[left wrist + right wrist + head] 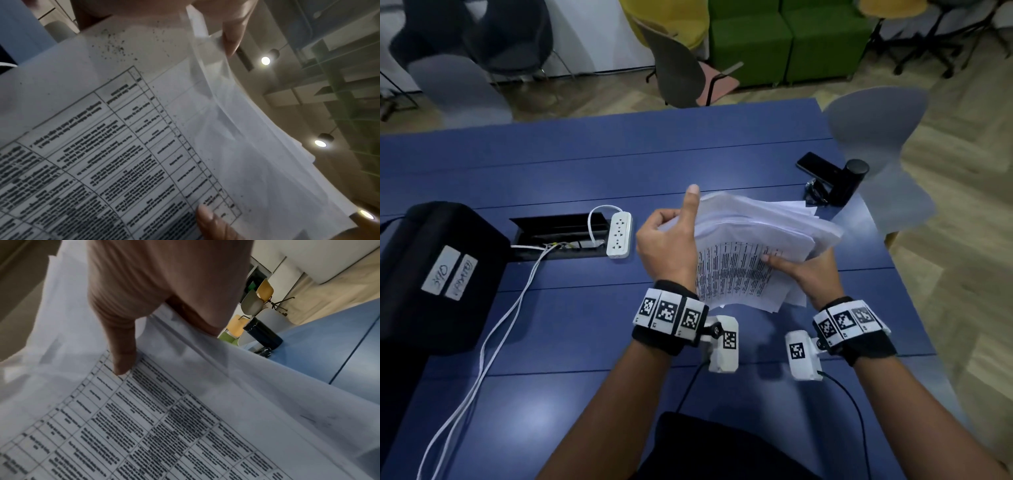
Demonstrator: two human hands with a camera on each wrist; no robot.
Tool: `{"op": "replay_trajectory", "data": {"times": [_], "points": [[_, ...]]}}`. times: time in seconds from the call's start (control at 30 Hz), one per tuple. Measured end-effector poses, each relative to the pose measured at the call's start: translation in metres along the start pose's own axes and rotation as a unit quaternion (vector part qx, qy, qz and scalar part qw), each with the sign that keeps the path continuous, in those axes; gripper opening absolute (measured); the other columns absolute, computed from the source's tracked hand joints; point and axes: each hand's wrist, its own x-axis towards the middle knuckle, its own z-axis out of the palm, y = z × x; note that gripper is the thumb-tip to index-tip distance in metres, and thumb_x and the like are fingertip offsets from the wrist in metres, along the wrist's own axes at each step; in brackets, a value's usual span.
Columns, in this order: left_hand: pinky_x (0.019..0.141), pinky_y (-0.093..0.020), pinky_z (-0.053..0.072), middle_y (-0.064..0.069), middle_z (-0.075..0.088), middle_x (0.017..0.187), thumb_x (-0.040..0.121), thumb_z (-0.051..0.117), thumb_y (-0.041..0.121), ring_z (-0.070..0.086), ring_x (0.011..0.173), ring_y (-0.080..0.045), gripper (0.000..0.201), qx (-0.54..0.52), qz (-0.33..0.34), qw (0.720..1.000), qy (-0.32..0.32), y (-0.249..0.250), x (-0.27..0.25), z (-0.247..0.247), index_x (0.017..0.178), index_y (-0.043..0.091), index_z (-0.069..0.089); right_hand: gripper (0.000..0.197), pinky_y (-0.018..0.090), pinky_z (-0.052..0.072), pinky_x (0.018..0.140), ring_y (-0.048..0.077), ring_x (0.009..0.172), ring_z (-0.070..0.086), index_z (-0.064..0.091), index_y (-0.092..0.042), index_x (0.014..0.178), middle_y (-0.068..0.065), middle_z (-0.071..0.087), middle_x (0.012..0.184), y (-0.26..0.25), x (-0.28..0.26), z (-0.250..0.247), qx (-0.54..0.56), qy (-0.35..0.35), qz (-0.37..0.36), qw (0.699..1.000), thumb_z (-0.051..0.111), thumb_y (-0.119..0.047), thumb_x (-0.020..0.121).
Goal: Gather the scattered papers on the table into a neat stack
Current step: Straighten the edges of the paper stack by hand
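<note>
Head view | 1 bundle of papers [753, 236] | left hand [671, 246], right hand [808, 274]: both grip it

Blue table [551, 164] fills the middle, seams running across its top and a cable slot [558, 236] cut into it. Beyond the far edge lies pale wood-pattern floor [962, 240]. A grey chair [876, 161] stands at the right corner, another grey chair [458, 89] at far left, dark chairs [510, 34] behind that one. A brown chair with a pink seat [681, 72] faces away near green block seats [787, 44] and a yellow seat [664, 20]. Overhead, round ceiling lamps [265, 60] glow against a beige ceiling [287, 105]. A white wall [308, 256] shows beyond the table.
</note>
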Motion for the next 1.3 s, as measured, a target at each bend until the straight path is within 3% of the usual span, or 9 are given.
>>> {"op": "replay_trajectory", "data": {"times": [0.27, 0.37, 0.47, 0.63, 0.7, 0.87, 1.1, 1.23, 1.3], "points": [[0.062, -0.032, 0.034, 0.005, 0.039, 0.058, 0.081, 0.057, 0.027, 0.037, 0.060, -0.015, 0.026, -0.038, 0.074, 0.996, 0.024, -0.020, 0.017, -0.014, 0.057, 0.018, 0.049, 0.040, 0.039, 0.057, 0.086, 0.022, 0.096, 0.072, 0.069, -0.017, 0.095, 0.005, 0.075, 0.100, 0.007, 0.005, -0.002, -0.024, -0.069, 0.002, 0.997, 0.082, 0.007, 0.065], [0.076, -0.040, 0.045, -0.002, 0.055, 0.080, 0.088, 0.052, 0.056, 0.054, 0.078, -0.020, 0.035, -0.170, 0.069, 0.981, -0.065, -0.046, 0.020, -0.028, 0.076, 0.024, 0.061, 0.047, 0.035, 0.056, 0.089, 0.020, 0.101, 0.070, 0.066, -0.014, 0.104, 0.003, 0.075, 0.104, 0.007, 0.004, -0.005, -0.029, -0.107, 0.021, 0.994, 0.080, 0.009, 0.066], [0.082, -0.030, 0.052, 0.007, 0.068, 0.093, 0.068, 0.048, 0.081, 0.064, 0.091, -0.012, 0.064, -0.221, -0.001, 0.966, -0.135, -0.079, 0.016, -0.036, 0.100, 0.025, 0.055, 0.059, 0.027, 0.055, 0.087, 0.018, 0.106, 0.068, 0.061, -0.007, 0.118, 0.004, 0.073, 0.110, 0.013, 0.008, -0.005, -0.036, -0.127, 0.050, 0.990, 0.083, 0.007, 0.065], [0.078, -0.024, 0.053, 0.005, 0.070, 0.096, 0.051, 0.074, 0.072, 0.066, 0.089, -0.009, 0.100, -0.132, -0.042, 0.962, -0.235, -0.108, 0.014, -0.043, 0.112, -0.002, 0.049, 0.058, 0.042, 0.049, 0.101, 0.017, 0.112, 0.065, 0.061, -0.021, 0.115, 0.002, 0.070, 0.115, 0.022, 0.013, -0.004, -0.046, -0.100, 0.067, 0.992, 0.087, -0.012, 0.064], [0.077, -0.018, 0.054, 0.009, 0.073, 0.096, 0.039, 0.083, 0.067, 0.067, 0.091, 0.001, 0.104, -0.068, -0.049, 0.951, -0.296, -0.108, 0.016, -0.050, 0.113, 0.003, 0.051, 0.041, 0.043, 0.049, 0.100, 0.015, 0.106, 0.067, 0.064, -0.025, 0.104, -0.002, 0.073, 0.106, 0.019, 0.013, -0.002, -0.041, -0.078, 0.049, 0.995, 0.080, -0.007, 0.071], [0.092, -0.036, 0.053, 0.002, 0.073, 0.108, 0.035, 0.095, 0.046, 0.067, 0.106, -0.015, 0.085, 0.020, -0.076, 0.897, -0.434, -0.112, 0.031, -0.059, 0.109, 0.021, 0.062, 0.038, 0.045, 0.050, 0.098, 0.028, 0.111, 0.065, 0.065, -0.023, 0.104, 0.011, 0.070, 0.113, 0.017, 0.012, 0.001, -0.020, -0.077, 0.034, 0.996, 0.077, -0.005, 0.073], [0.106, -0.043, 0.044, -0.002, 0.063, 0.126, 0.040, 0.097, 0.024, 0.058, 0.121, -0.016, 0.106, 0.190, -0.074, 0.802, -0.561, -0.104, 0.034, -0.048, 0.132, 0.014, 0.046, 0.016, 0.044, 0.056, 0.089, 0.025, 0.090, 0.069, 0.067, -0.017, 0.086, 0.013, 0.071, 0.095, 0.020, 0.010, -0.005, -0.035, 0.023, 0.036, 0.998, 0.075, -0.006, 0.079], [0.094, -0.048, 0.053, -0.008, 0.071, 0.110, 0.059, 0.090, 0.029, 0.068, 0.104, -0.021, 0.061, 0.173, -0.058, 0.888, -0.422, -0.098, 0.018, -0.038, 0.111, 0.013, 0.062, 0.021, 0.042, 0.055, 0.092, 0.018, 0.090, 0.070, 0.067, -0.019, 0.090, 0.008, 0.073, 0.099, 0.018, 0.003, -0.007, -0.043, 0.017, 0.042, 0.998, 0.078, -0.008, 0.076], [0.089, -0.051, 0.054, -0.012, 0.070, 0.108, 0.061, 0.086, 0.048, 0.068, 0.101, -0.025, 0.066, 0.120, -0.086, 0.932, -0.331, -0.100, 0.019, -0.035, 0.108, 0.009, 0.061, 0.025, 0.038, 0.054, 0.092, 0.011, 0.094, 0.070, 0.068, -0.024, 0.092, -0.001, 0.074, 0.097, 0.009, -0.002, -0.006, -0.046, -0.009, 0.030, 0.998, 0.079, -0.009, 0.075]]}}
